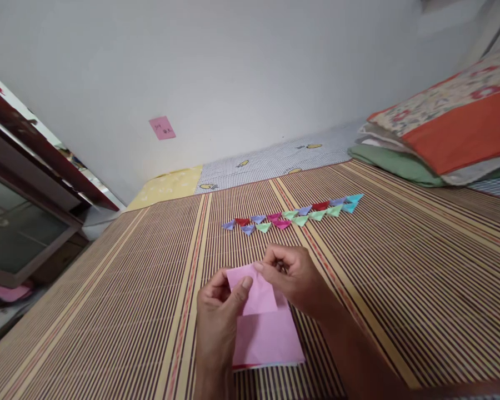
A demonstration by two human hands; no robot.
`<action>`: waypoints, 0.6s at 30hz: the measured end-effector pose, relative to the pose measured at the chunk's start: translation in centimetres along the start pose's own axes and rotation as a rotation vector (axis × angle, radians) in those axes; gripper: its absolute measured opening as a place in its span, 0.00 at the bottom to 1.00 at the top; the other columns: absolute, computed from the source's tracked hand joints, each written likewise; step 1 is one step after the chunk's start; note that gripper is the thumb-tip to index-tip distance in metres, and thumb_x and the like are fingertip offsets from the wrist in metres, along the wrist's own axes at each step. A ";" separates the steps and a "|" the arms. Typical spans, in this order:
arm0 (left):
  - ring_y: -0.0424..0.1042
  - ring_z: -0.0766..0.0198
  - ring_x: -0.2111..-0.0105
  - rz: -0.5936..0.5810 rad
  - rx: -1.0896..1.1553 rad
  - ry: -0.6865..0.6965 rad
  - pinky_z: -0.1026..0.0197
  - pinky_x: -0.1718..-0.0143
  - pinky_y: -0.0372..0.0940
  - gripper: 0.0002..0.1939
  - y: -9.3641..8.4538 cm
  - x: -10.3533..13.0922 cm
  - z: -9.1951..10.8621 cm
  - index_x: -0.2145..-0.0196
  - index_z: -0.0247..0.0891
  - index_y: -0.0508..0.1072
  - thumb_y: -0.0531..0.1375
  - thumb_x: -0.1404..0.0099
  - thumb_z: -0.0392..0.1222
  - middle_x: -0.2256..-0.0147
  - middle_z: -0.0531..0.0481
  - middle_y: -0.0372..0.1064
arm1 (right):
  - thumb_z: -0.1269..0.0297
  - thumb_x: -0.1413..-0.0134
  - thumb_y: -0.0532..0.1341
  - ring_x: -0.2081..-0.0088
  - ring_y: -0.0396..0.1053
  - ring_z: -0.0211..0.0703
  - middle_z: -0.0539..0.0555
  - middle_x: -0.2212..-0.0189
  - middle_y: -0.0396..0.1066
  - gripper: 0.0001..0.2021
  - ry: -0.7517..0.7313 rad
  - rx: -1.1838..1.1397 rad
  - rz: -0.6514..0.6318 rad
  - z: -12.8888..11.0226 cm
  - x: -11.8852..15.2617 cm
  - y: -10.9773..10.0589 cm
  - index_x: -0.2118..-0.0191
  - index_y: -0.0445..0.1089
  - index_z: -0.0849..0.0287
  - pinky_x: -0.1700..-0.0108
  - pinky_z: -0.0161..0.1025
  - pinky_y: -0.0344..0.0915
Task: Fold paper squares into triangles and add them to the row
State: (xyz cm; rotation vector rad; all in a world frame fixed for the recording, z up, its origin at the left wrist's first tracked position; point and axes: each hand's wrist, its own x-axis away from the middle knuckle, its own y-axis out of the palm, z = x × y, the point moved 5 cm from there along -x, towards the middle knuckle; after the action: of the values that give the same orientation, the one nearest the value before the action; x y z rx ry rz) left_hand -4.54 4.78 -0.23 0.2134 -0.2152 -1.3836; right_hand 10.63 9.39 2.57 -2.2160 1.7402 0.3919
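A folded piece of pink paper (256,297) is pinched between my two hands. My left hand (220,305) grips its left side, thumb on the front face. At the top right corner, the thumb and fingers of my right hand (289,275) close on its edge. Under it lies a stack of square paper sheets (270,341), pink on top, with other colours showing at the near edge. Beyond my hands, small folded paper boats (281,224) in blue, red, green and pink stand in two rows.
A striped woven mat (150,289) covers the surface. Folded bedding (462,128) is piled at the right. A pink note (162,128) is stuck to the wall (250,66). At the left stands a dark-framed glass panel (20,222).
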 end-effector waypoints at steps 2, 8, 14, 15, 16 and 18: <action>0.75 0.62 0.71 0.037 -0.024 0.030 0.65 0.71 0.68 0.12 -0.1 0.0 0.2 0.65 0.35 0.78 0.73 0.46 0.39 0.70 0.50 0.77 | 0.66 0.41 0.62 0.78 0.51 0.33 0.43 0.82 0.53 0.17 0.006 0.009 0.000 0.1 -0.1 0.1 0.79 0.58 0.58 0.77 0.34 0.48; 0.78 0.60 0.69 -0.008 0.077 -0.046 0.62 0.68 0.71 0.13 0.0 -0.3 -0.2 0.62 0.35 0.79 0.72 0.43 0.43 0.68 0.47 0.79 | 0.64 0.41 0.64 0.71 0.60 0.36 0.46 0.74 0.64 0.06 0.065 -0.047 -0.207 0.2 0.0 -0.2 0.68 0.69 0.58 0.69 0.34 0.58; 0.79 0.57 0.69 -0.002 0.121 -0.126 0.59 0.67 0.72 0.15 0.0 -0.4 -0.7 0.64 0.33 0.79 0.74 0.48 0.40 0.69 0.45 0.80 | 0.65 0.40 0.62 0.73 0.60 0.36 0.46 0.76 0.63 0.10 0.029 -0.006 -0.152 0.1 0.1 -0.3 0.72 0.67 0.58 0.71 0.34 0.56; 0.79 0.57 0.69 0.017 0.133 -0.133 0.59 0.67 0.72 0.15 0.0 -0.5 -0.8 0.65 0.33 0.79 0.75 0.50 0.39 0.70 0.46 0.80 | 0.65 0.40 0.62 0.73 0.59 0.36 0.46 0.77 0.62 0.10 0.017 0.014 -0.126 0.0 0.0 -0.2 0.73 0.67 0.58 0.71 0.34 0.55; 0.79 0.57 0.70 0.035 0.142 -0.134 0.59 0.67 0.72 0.15 -0.1 -0.5 -0.8 0.65 0.33 0.79 0.75 0.51 0.38 0.71 0.46 0.80 | 0.65 0.40 0.63 0.74 0.59 0.36 0.46 0.77 0.62 0.11 0.008 0.032 -0.107 0.0 0.0 -0.2 0.73 0.67 0.58 0.72 0.34 0.55; 0.79 0.57 0.70 0.064 0.146 -0.122 0.59 0.68 0.72 0.15 -0.2 -0.6 -0.9 0.66 0.33 0.79 0.75 0.53 0.36 0.72 0.47 0.79 | 0.64 0.40 0.63 0.74 0.59 0.36 0.46 0.77 0.63 0.11 -0.002 0.049 -0.099 -0.1 0.0 -0.1 0.74 0.67 0.58 0.72 0.34 0.55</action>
State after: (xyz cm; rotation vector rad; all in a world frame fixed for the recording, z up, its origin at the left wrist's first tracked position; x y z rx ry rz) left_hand -4.61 5.32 -1.16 0.2407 -0.4220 -1.3193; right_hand 10.77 9.42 2.70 -2.2550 1.6142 0.3260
